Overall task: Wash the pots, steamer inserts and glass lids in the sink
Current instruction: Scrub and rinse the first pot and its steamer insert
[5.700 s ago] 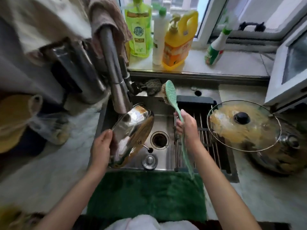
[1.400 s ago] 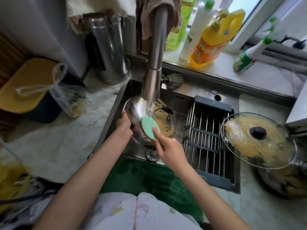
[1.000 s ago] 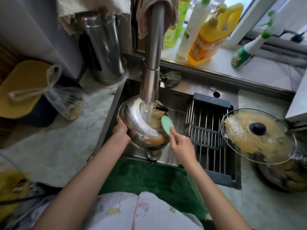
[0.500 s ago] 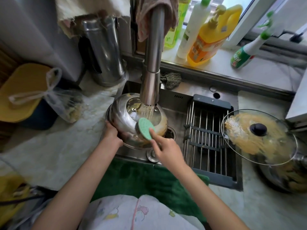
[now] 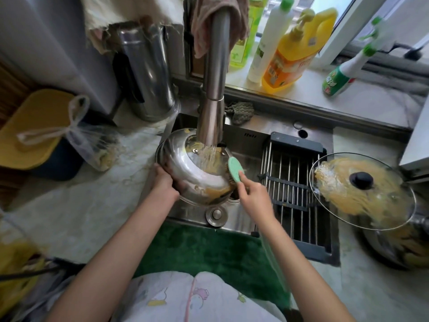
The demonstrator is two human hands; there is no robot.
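A steel pot lid (image 5: 185,168) with a glass centre is tilted over the sink (image 5: 250,138) under the running tap (image 5: 212,89). My left hand (image 5: 163,183) grips its left rim. My right hand (image 5: 251,197) holds a green dish brush (image 5: 235,169), whose head lies against the lid's right edge. Yellow residue coats the lid's lower side. At the right a dirty glass lid (image 5: 362,191) with a black knob sits on a steel pot (image 5: 399,249).
A black drying rack (image 5: 294,182) spans the sink's right half. Detergent bottles (image 5: 294,47) stand on the windowsill, with a spray bottle (image 5: 343,73) lying there. A steel kettle (image 5: 146,73) and a plastic bag (image 5: 92,145) are at the left. A green mat (image 5: 204,249) lies in front.
The brush head has moved from the lid's middle to its right edge. The lid has tipped slightly, still under the water stream, with my left hand still on its rim.
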